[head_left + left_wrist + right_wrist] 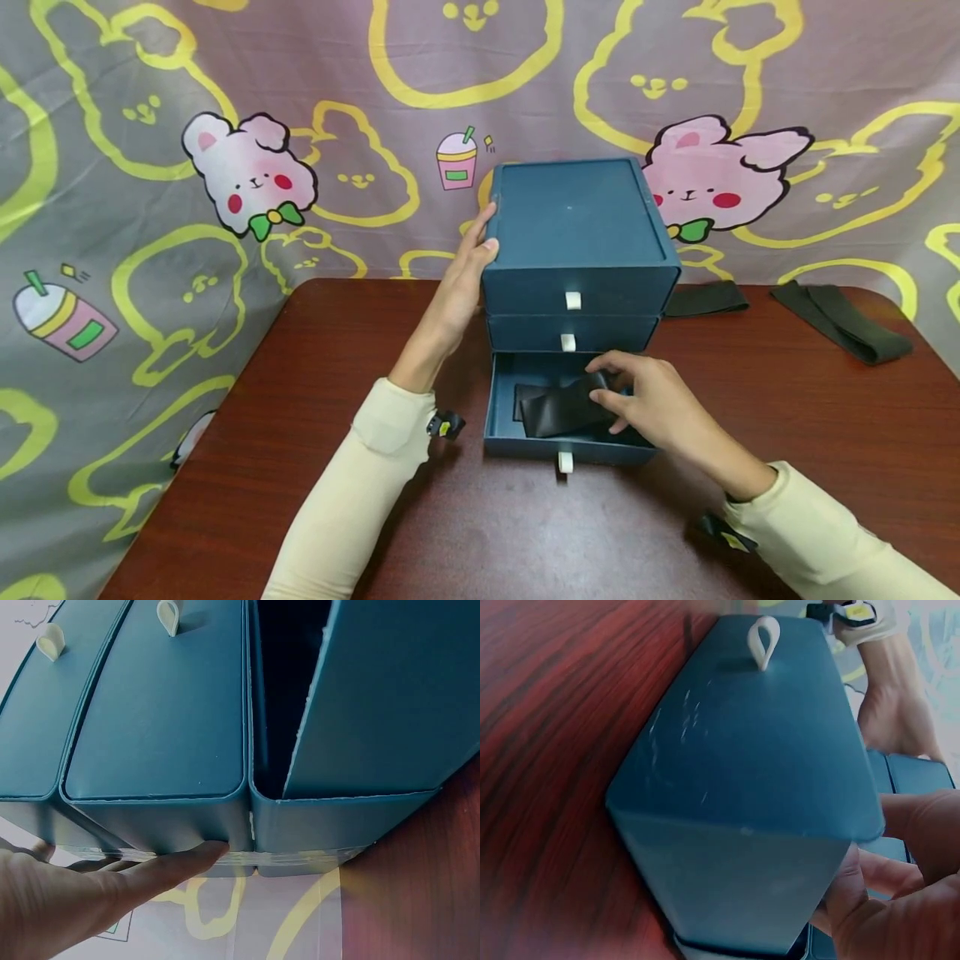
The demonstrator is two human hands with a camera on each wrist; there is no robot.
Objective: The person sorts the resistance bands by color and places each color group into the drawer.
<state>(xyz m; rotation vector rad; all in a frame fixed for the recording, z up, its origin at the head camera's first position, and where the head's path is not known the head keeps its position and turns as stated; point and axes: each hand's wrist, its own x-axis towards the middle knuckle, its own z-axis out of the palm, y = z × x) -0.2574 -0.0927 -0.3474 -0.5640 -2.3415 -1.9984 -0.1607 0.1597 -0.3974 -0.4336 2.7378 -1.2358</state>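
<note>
A dark blue drawer box (581, 218) stands on the table, its bottom drawer (525, 448) pulled out. My left hand (456, 292) lies against the box's left side; in the left wrist view, the fingers of that hand (97, 889) stretch along the side wall. Inside the open drawer is a folded black band (558, 410), smooth and slightly shiny. My right hand (656, 400) reaches over the drawer's right side, with thumb and forefinger pinching the band's raised right end. The right wrist view shows mainly the drawer front (742, 735), and the band is hidden there.
Two closed drawers with white pull loops (573, 301) sit above the open one. Behind the box at right lies a dark flat band (708, 298), and farther right a folded dark band (843, 323). A patterned curtain (337, 75) hangs behind the brown table (300, 358).
</note>
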